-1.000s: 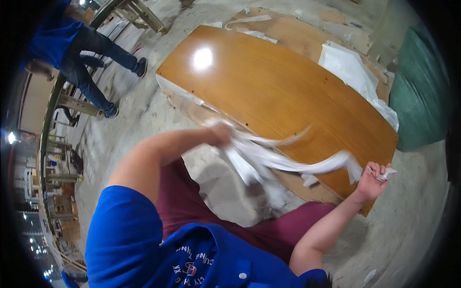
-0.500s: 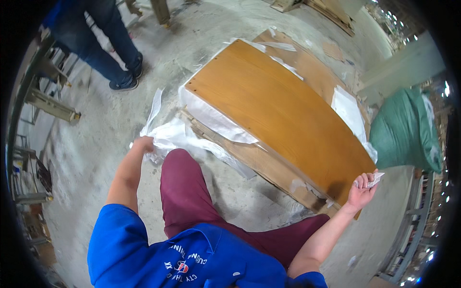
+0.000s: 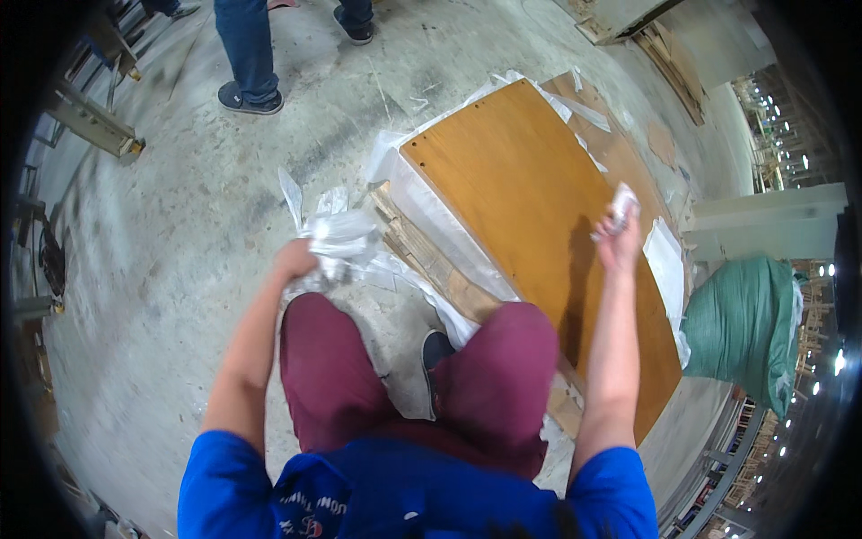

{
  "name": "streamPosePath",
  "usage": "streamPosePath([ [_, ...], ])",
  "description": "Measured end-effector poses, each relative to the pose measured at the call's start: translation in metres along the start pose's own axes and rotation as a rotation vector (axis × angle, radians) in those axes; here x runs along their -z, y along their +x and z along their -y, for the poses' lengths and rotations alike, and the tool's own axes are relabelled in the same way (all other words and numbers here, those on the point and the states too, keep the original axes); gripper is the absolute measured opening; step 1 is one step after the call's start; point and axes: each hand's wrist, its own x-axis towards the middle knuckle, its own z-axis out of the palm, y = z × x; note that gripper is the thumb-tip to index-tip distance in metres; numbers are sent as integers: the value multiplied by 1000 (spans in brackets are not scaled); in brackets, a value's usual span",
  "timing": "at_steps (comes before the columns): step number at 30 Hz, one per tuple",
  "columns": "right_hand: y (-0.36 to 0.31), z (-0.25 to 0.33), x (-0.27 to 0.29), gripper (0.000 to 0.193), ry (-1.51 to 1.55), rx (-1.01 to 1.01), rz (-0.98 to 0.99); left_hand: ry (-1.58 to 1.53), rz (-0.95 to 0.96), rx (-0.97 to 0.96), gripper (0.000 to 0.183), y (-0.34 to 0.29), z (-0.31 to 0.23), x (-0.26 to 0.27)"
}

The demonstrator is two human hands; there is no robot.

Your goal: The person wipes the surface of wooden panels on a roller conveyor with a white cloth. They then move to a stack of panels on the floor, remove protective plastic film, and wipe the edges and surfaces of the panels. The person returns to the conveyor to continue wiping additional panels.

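My left hand grips a crumpled bundle of white packing foam sheet, which trails toward my feet. Above a brown wooden panel, my right hand is closed around a small folded white piece; whether it is paper or cloth I cannot tell. The panel lies flat with a few dark holes near its far left corner. White foam sheet sticks out from beneath its left edge, over cardboard on the floor.
A green stuffed sack stands right of the panel, near a pale pillar. A person in jeans stands at the far left. Metal stands line the left, and boards lie at the far right.
My right hand has moved from the panel's near right corner up and left over its surface. My left hand has gathered the foam sheet into a bunch. The person at the far side has stepped.
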Motion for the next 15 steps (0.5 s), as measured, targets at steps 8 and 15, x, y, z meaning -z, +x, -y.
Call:
streamPosePath([
  [8,169,-97,-94,26,-272,228,-84,-972,-1172,688,41,-241,204,86],
  [15,256,-105,-139,44,-865,571,-219,-839,-1052,918,57,-421,137,-33],
])
